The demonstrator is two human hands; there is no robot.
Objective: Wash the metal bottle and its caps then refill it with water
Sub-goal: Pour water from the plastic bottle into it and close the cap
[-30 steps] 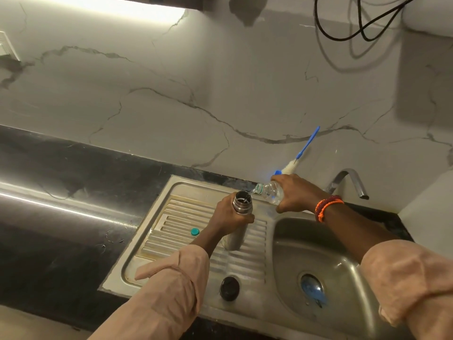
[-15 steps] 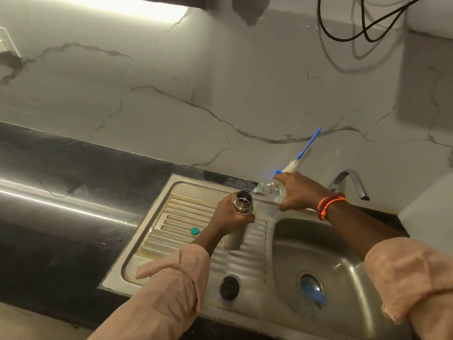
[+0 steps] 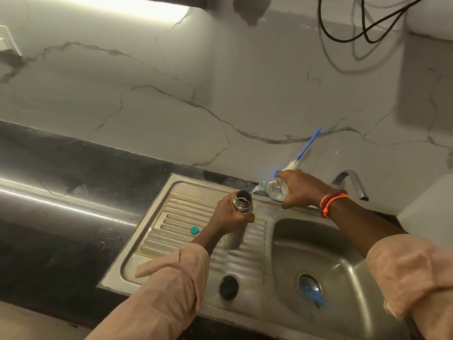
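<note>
Metal bottle (image 3: pixel 241 212) is standing upright on the ribbed drainboard (image 3: pixel 171 231) of the steel sink, uncapped, and compared with a second ago a thin stream is now visibly running into its open mouth, where before the plastic neck was only hovering close; I am judging that the washing is done and the refill is under way. Left of the bottle a small teal cap (image 3: pixel 194 230) is lying on the ribs, and nearer the front edge, below the bottle, a black cap (image 3: pixel 228 287) is waiting. The left hand (image 3: pixel 228 217) is clenching the bottle just under its neck. Right of it, the right hand (image 3: pixel 300 190) is grasping a clear plastic water bottle (image 3: pixel 275 188), tipped mouth-down and partly full. Further right, the basin (image 3: pixel 289 241) is holding something blue at its drain.
</note>
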